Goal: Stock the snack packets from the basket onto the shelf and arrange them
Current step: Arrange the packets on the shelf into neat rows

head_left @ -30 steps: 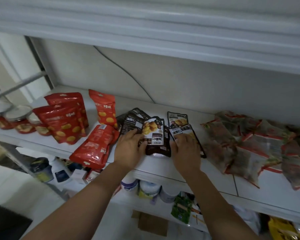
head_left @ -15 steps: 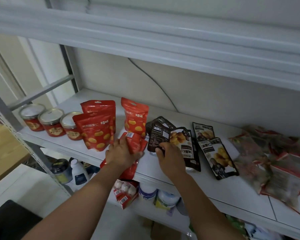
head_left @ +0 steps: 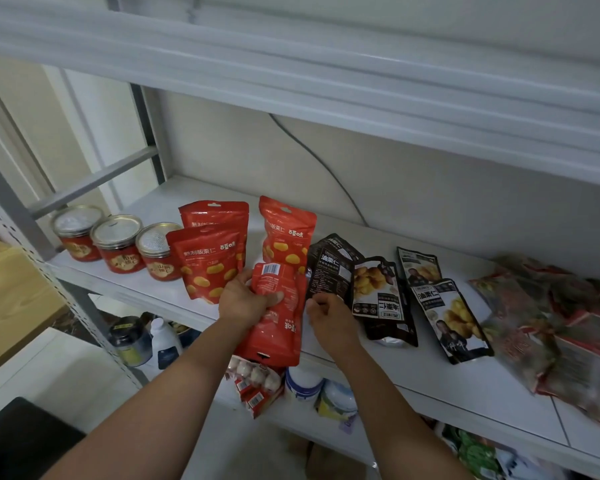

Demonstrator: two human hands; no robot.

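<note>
A white metal shelf [head_left: 447, 386] runs across the middle of the frame, and another board [head_left: 291, 74] crosses the top. Behind them is a plain pale wall [head_left: 447, 202] with a thin dark cable [head_left: 326, 167] curving down it. A grey perforated upright [head_left: 66, 299] slants along the left edge, beside a light wooden surface [head_left: 11, 299]. Pale floor [head_left: 66, 375] shows at lower left.

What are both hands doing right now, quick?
The left hand holds the red packet.
The right hand has fingers curled by the black packet; whether it grips it cannot be told.
</note>
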